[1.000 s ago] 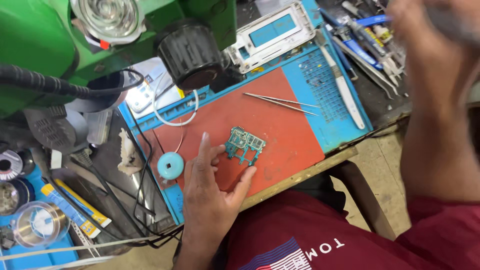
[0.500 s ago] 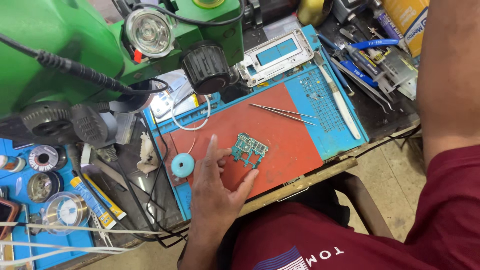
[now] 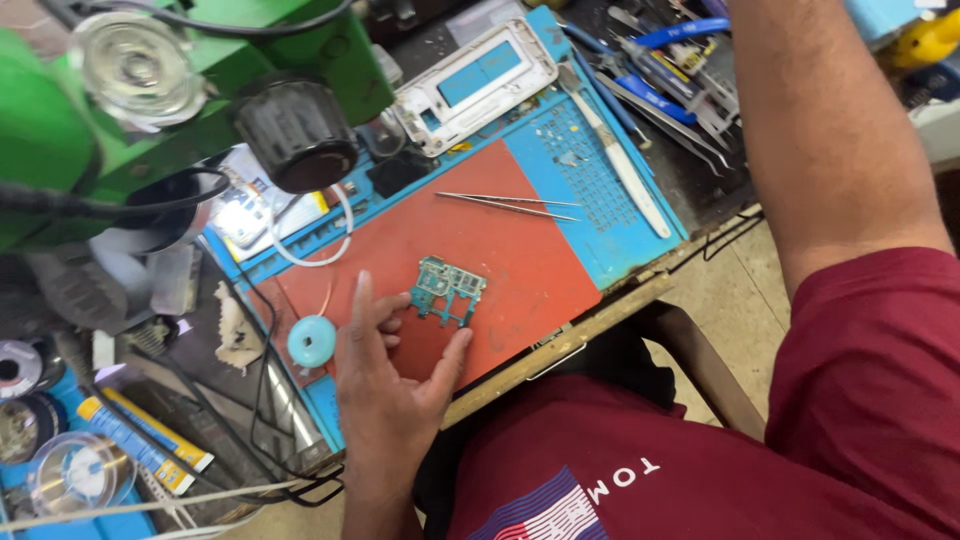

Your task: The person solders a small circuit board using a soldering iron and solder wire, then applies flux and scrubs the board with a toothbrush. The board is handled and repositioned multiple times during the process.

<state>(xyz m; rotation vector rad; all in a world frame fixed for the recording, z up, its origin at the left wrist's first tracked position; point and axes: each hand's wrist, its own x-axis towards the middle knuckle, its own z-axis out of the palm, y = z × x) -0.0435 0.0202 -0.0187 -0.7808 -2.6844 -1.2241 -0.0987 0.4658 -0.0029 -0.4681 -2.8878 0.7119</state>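
Note:
A small teal circuit board lies on a red work mat. My left hand rests flat on the mat just left of and below the board. Its fingers are apart, the bent fingertips touch the board's left edge, and the thumb lies under its lower corner. It grips nothing. My right forearm reaches up and away at the upper right. The right hand itself is past the top edge of the view.
Thin metal tweezers lie on the mat above the board, with a round light-blue disc to its left. A white phone frame, a white tool, a green microscope, solder spools, cables and hand tools crowd the bench.
My left hand has stayed by the board. My right arm has stretched further up, taking the hand out of view. The view has shifted a little.

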